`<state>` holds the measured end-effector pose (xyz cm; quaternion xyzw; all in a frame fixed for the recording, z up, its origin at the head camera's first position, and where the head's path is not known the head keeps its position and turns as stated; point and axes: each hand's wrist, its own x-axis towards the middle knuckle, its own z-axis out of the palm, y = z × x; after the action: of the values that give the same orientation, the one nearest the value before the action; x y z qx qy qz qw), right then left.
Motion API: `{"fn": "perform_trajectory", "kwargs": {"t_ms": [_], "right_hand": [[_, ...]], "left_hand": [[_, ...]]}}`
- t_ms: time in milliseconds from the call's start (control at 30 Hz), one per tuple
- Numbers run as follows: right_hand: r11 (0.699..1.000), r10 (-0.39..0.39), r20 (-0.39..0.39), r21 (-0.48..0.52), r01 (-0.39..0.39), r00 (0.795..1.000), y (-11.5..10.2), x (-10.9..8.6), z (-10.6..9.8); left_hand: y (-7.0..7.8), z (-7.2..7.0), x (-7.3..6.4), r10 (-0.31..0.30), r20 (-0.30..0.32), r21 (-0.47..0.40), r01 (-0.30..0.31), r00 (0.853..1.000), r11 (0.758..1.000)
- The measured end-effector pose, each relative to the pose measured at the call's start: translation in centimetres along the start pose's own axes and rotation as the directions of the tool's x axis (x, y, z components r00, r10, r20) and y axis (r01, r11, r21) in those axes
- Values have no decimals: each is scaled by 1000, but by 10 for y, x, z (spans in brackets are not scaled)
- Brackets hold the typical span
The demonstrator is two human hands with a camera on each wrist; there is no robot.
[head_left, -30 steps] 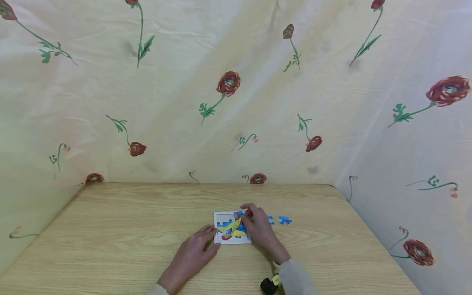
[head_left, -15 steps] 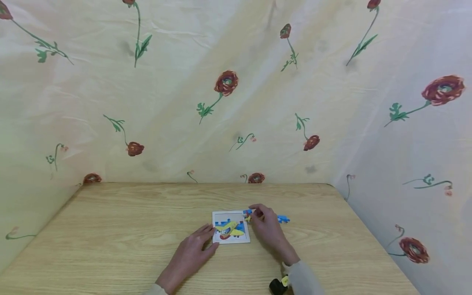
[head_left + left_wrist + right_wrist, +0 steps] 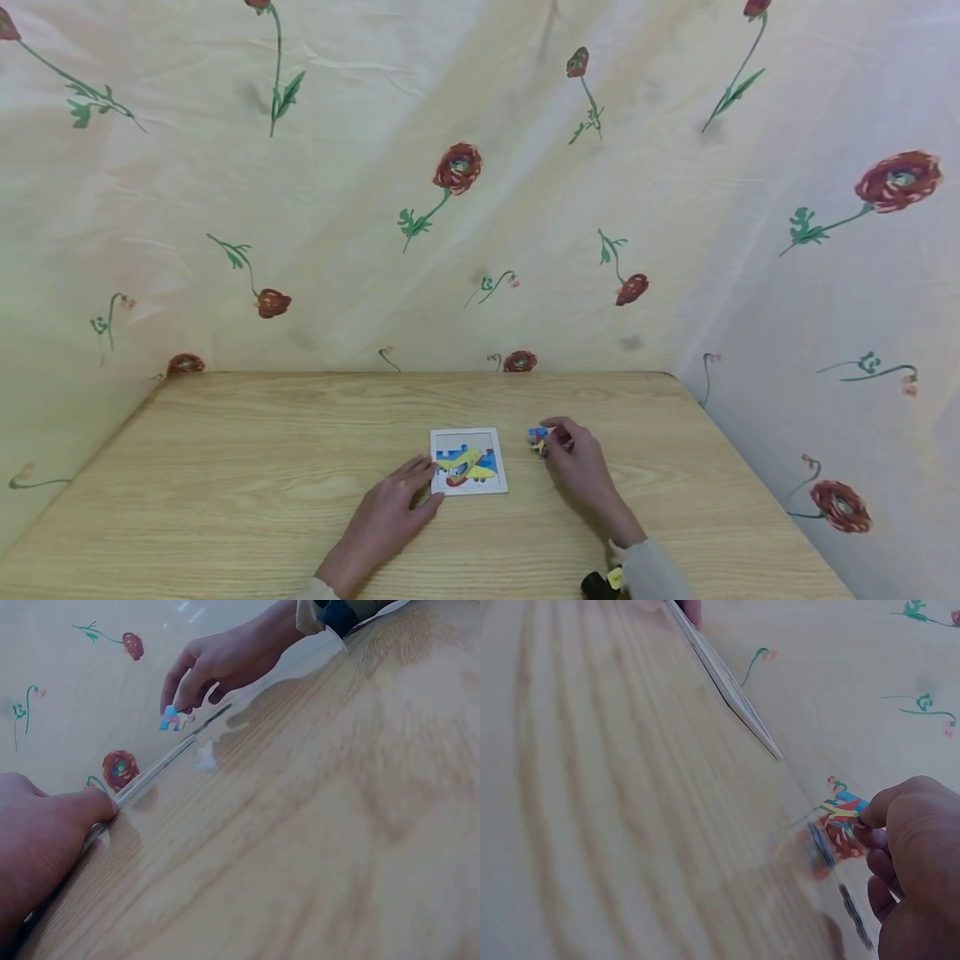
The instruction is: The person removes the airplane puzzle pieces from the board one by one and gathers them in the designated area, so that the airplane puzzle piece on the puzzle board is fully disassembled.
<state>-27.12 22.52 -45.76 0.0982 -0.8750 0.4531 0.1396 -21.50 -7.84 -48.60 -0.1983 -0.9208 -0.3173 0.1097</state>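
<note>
A white-bordered jigsaw puzzle tray (image 3: 502, 477) lies on the table, its lower part filled with a yellow airplane on blue and its upper strip bare. My left hand (image 3: 388, 504) rests against the tray's left side, fingers fairly straight and thumb at the near corner. To the right of the tray, my right hand (image 3: 588, 471) pinches a blue, red and yellow puzzle piece (image 3: 537, 440) between thumb and fingertips. The right wrist view shows that puzzle piece (image 3: 845, 810) raised above the table.
Seen edge-on in the right wrist view, loose puzzle pieces (image 3: 853, 916) lie on the wooden table (image 3: 300, 450) below my right hand. A black object with a yellow part (image 3: 597, 586) sits by the right sleeve. Flower-patterned cloth (image 3: 337, 208) hangs behind the table.
My right hand has moved right, away from the tray, carrying the puzzle piece from over the tray's upper right corner. My left hand has stayed at the tray's left side.
</note>
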Motion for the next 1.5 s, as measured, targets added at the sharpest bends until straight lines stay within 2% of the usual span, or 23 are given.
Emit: {"fn": "perform_trajectory", "kwargs": {"t_ms": [300,567,767,1000,1167,1500], "right_hand": [[999,24,-52,29,-22,998,11,-6,-20],[999,39,-88,2,-39,995,28,-11,-37],[999,-22,-125,-36,17,992,38,-14,-49],[999,-10,-128,-48,3,992,44,-16,-61],[996,-20,-141,-92,7,990,50,-15,-65],[988,3,-113,-152,-20,994,56,-12,-68]], "left_hand": [[0,-1,-1,-1,-3,1,1,1000,1000],[-1,0,-1,18,-18,0,-18,1000,1000],[-2,0,-1,19,-22,6,-19,1000,1000],[-1,0,-1,5,-4,-5,-5,1000,1000],[0,0,-1,-5,6,-8,5,1000,1000],[1,0,-1,-4,1,-8,4,1000,1000]]}}
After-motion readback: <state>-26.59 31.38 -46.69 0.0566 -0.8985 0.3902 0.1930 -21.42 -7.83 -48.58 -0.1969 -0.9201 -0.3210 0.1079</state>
